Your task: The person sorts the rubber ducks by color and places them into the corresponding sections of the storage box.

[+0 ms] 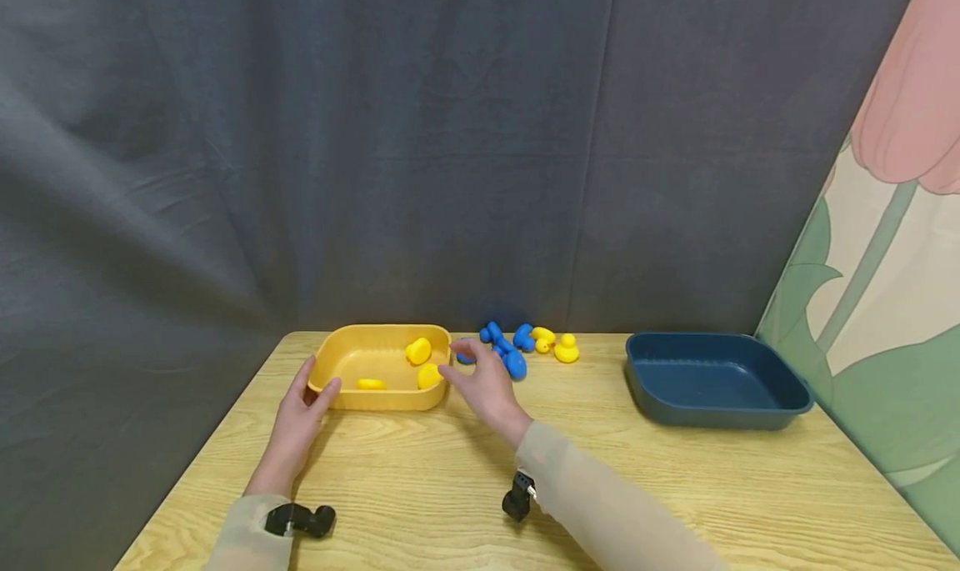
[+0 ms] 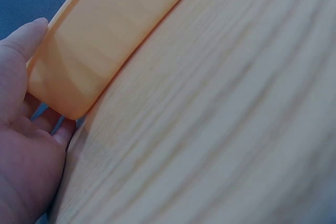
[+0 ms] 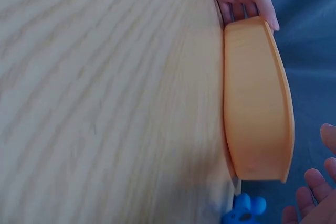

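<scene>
A yellow plastic basin (image 1: pixel 390 400) stands on the table with three yellow toy ducks inside, among them one duck (image 1: pixel 418 351) at the back. My left hand (image 1: pixel 296 421) grips its left end, thumb at the rim and fingers round the outer wall; the left wrist view shows this hand (image 2: pixel 26 124) up close. At the right end of the basin hovers my right hand (image 1: pixel 487 388), fingers parted and nothing between them. In the right wrist view, a gap separates that hand (image 3: pixel 317 195) from the basin. Several blue toy ducks (image 1: pixel 515 364) lie just beyond it, partly hidden by the fingers.
Two more yellow ducks lie beside the blue ones, one of them an upright duck (image 1: pixel 567 350). A dark blue basin (image 1: pixel 720 418) stands at the right on the wooden table (image 1: pixel 420 488). Behind the table hangs a grey curtain (image 1: pixel 450 154).
</scene>
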Motion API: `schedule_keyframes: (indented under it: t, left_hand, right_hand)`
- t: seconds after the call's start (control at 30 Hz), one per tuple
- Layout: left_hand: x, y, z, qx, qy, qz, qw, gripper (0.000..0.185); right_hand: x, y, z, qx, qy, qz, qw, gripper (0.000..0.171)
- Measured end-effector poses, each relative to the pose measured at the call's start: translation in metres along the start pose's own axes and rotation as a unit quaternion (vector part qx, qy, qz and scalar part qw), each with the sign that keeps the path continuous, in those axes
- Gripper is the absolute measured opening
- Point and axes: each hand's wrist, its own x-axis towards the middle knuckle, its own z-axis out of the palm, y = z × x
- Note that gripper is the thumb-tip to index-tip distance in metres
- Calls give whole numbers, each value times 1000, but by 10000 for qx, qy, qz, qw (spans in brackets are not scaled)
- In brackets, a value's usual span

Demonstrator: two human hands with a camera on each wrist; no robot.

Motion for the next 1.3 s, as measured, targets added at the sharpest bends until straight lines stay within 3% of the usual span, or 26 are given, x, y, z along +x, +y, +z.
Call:
schedule_keyframes:
  t: [0.4,0.87,1.3]
  left_hand:
    - [0,1,1,-34,-29,19,10000,98]
    - [-1,3,2,-39,-28,-4,10000,95]
    - [-1,2,2,-38,-14,-8,10000,94]
  right_hand:
    - [7,10,-44,34,340,-37,9994,42]
    - [9,40,-87,-447,546,-84,9975,49]
    - [18,68,-119,-950,658,341,9927,54]
